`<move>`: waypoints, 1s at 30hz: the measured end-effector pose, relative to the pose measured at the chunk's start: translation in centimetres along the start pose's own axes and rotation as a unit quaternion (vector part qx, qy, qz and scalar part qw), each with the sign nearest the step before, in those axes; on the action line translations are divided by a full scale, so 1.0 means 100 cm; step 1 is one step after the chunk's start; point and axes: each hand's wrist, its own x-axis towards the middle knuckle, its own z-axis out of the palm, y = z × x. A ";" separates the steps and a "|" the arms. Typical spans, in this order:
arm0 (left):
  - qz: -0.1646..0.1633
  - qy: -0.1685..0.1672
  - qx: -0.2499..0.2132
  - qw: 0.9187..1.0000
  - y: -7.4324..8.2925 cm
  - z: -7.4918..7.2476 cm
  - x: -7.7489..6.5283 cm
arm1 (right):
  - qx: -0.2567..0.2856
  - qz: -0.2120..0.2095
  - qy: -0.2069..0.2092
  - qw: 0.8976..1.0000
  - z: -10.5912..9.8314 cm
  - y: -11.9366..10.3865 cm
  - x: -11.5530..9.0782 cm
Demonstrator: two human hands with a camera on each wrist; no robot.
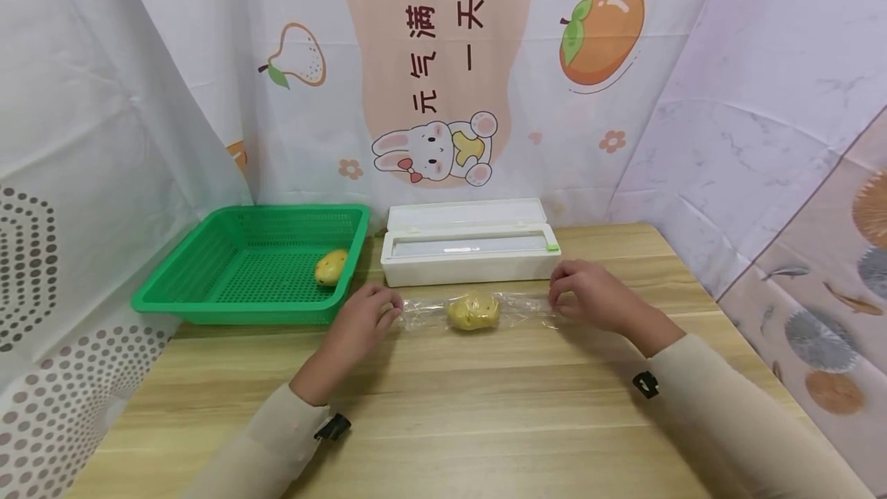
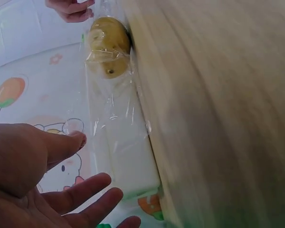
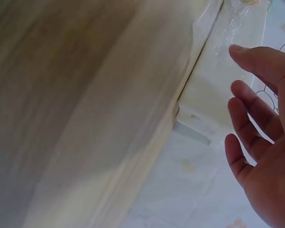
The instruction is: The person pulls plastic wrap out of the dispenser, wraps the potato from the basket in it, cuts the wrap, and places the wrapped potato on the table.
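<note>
A potato (image 1: pixel 473 310) wrapped in clear cling film lies on the table, the film (image 1: pixel 513 306) stretching out flat to both sides of it. At the film's left end is my left hand (image 1: pixel 366 318), and the left wrist view shows its thumb and fingers spread apart with nothing pinched. My right hand (image 1: pixel 589 295) is by the film's right end; in the right wrist view its fingers (image 3: pixel 247 118) are loosely bent and hold nothing, the thumb tip close to the film's edge. The wrapped potato (image 2: pixel 109 45) also shows in the left wrist view.
A white cling film box (image 1: pixel 471 268) with its lid raised stands just behind the potato. To the left, a green basket (image 1: pixel 242 313) holds another potato (image 1: pixel 331 267). Printed curtains (image 1: pixel 291 137) close off the back and sides of the wooden table (image 1: pixel 478 422).
</note>
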 end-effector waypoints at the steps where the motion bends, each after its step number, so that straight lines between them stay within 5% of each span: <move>1: -0.003 -0.002 0.002 1.000 0.000 0.001 0.000 | 0.002 -0.003 -0.006 1.000 0.001 0.000 0.000; 16: -0.038 -0.072 0.060 0.995 -0.003 0.013 0.007 | -0.043 0.005 -0.080 0.996 0.012 -0.007 0.004; 30: -0.055 -0.108 0.089 0.989 0.002 0.015 0.015 | -0.026 0.043 -0.123 0.991 0.012 -0.010 0.008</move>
